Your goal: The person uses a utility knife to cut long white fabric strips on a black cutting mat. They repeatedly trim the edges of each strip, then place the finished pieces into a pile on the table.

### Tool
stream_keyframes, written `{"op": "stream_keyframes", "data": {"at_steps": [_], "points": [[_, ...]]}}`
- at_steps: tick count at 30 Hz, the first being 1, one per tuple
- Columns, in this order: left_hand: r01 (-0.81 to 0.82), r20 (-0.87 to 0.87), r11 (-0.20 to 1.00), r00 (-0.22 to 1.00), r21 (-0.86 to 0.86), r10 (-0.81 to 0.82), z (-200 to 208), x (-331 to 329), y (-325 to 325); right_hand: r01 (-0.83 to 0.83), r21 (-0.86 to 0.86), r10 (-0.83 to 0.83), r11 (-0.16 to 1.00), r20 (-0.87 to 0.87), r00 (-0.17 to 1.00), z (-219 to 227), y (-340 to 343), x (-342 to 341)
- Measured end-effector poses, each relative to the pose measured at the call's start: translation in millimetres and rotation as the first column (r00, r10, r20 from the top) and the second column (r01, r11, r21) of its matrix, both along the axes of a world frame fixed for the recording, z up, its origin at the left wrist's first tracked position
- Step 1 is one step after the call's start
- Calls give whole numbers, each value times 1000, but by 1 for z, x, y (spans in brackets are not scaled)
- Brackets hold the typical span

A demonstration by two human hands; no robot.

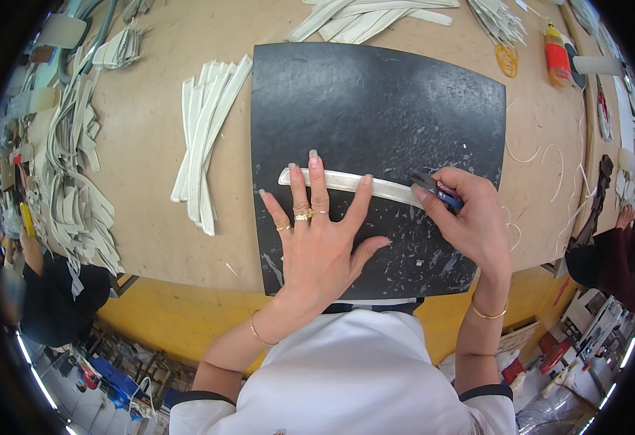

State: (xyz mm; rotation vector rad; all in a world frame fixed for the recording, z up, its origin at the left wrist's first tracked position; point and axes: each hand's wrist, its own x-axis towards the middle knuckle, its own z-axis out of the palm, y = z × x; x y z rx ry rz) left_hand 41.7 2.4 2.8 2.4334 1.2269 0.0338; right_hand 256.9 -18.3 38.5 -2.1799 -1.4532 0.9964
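Observation:
A long white strip (390,190) with a stitched-looking edge lies across a black cutting mat (361,109). My left hand (319,250) rests palm down on it with fingers spread, pressing on its left and middle parts. At the strip's right end, my right hand (477,217) is closed around small dark thread snips (448,196) with blue on the handle. The tip of the snips is beside the strip's end, and my fingers partly cover that end.
Left of the mat lies a bundle of white strips (205,145); more strips (375,16) are at the back. A heap of off-white strips (78,174) hangs over the table's left edge. A red-and-yellow bottle (555,58) stands back right. Other people are at both sides.

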Motion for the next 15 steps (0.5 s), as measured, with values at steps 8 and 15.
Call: {"op": "stream_keyframes", "data": {"at_steps": [8, 15], "points": [[-10, 38, 995, 999, -95, 13, 0, -4, -3, 6, 56, -7, 998, 4, 1000, 1, -1, -5], [-14, 122, 999, 993, 38, 10, -1, -13, -10, -27, 30, 26, 999, 36, 999, 5, 1, -10]]}}
